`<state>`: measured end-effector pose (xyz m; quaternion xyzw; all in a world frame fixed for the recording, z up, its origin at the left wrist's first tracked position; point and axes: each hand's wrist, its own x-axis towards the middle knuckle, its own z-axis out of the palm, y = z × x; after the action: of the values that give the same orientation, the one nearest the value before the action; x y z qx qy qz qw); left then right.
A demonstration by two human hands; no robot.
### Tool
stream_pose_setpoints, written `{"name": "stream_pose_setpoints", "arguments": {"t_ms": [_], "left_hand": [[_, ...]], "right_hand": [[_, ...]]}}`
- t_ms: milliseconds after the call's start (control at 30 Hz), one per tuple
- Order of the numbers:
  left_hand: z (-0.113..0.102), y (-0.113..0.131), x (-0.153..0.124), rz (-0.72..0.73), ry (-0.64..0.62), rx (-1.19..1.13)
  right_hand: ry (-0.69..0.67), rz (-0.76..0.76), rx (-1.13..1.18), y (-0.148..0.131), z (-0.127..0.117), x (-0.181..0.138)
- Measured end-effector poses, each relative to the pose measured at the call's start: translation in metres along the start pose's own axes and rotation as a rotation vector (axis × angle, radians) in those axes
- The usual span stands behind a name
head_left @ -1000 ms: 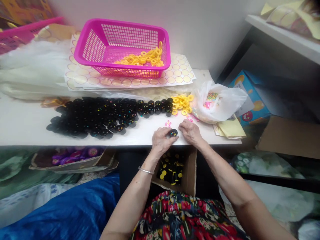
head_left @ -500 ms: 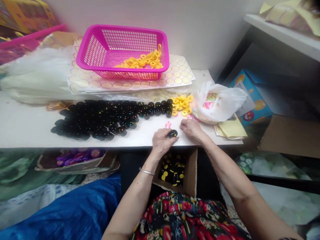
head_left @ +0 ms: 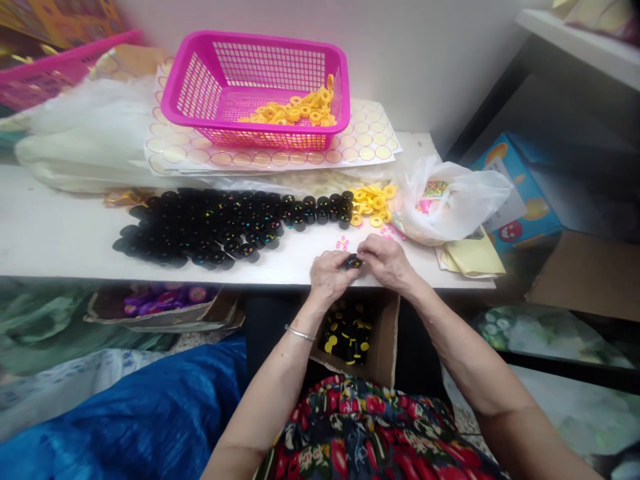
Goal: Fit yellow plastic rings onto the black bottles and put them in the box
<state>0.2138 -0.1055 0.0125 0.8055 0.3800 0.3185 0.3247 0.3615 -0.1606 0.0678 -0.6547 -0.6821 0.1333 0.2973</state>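
Near the table's front edge, my left hand (head_left: 330,275) is closed around a short black cylinder (head_left: 355,261) with colourful specks inside its top. The fingers of my right hand (head_left: 386,264) are pinched together at the cylinder's right rim. Whatever they may hold is too small to make out. Just beyond my hands lie small pink beads (head_left: 343,244) in a little cluster. Many similar black cylinders (head_left: 220,223) stand packed together to the left. Yellow ring-shaped pieces (head_left: 374,203) are heaped at the right end of that row.
A pink basket (head_left: 255,137) holding yellow ring pieces stands on sticker sheets (head_left: 373,152) at the back. To the right sits a white plastic bag (head_left: 463,200) with colourful beads. Below the table edge, a cardboard box (head_left: 387,357) contains black and yellow pieces.
My right hand has moved left to the black cylinder, and its fingertips now meet the rim. My left hand still holds the cylinder. The camera view has shifted slightly.
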Motion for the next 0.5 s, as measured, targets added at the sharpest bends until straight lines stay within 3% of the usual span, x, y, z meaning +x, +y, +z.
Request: {"name": "stream_pose_setpoints", "arguments": {"t_ms": [200, 500], "left_hand": [[0.0, -0.001, 0.001, -0.001, -0.032, 0.011], [-0.004, 0.002, 0.002, 0.002, -0.034, 0.014]], "right_hand": [[-0.131, -0.022, -0.252, -0.02, -0.005, 0.001], [-0.199, -0.111, -0.45, -0.024, 0.0, 0.004]]}}
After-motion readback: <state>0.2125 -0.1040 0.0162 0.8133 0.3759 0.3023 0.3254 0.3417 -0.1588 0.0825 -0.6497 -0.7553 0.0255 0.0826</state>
